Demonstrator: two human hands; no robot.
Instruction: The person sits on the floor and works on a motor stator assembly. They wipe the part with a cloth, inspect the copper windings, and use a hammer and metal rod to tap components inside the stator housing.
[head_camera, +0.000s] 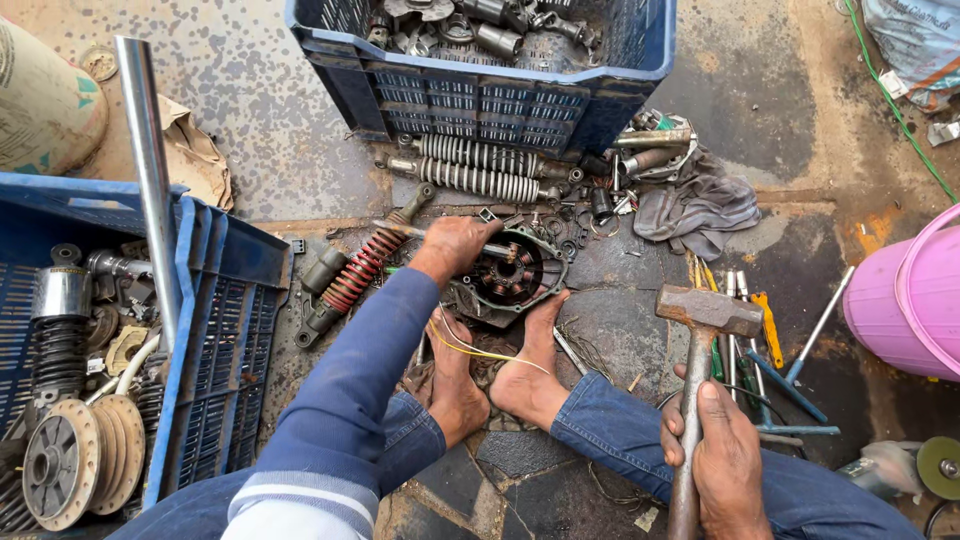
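While the left hand (455, 243) pinches a metal rod (500, 250) against the foot-braced stator housing (512, 272), the right-hand fingers (712, 440) wrap the raised hammer (706, 312), the wound core unremoved.

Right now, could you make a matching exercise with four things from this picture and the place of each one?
Things:
1. hammer
2. red spring
3. pink bucket
4. grey rag

Places:
A. at the right edge
B. in the right hand
C. in front of the far blue crate
D. left of the left hand

Pairs: 1-B, 2-D, 3-A, 4-C
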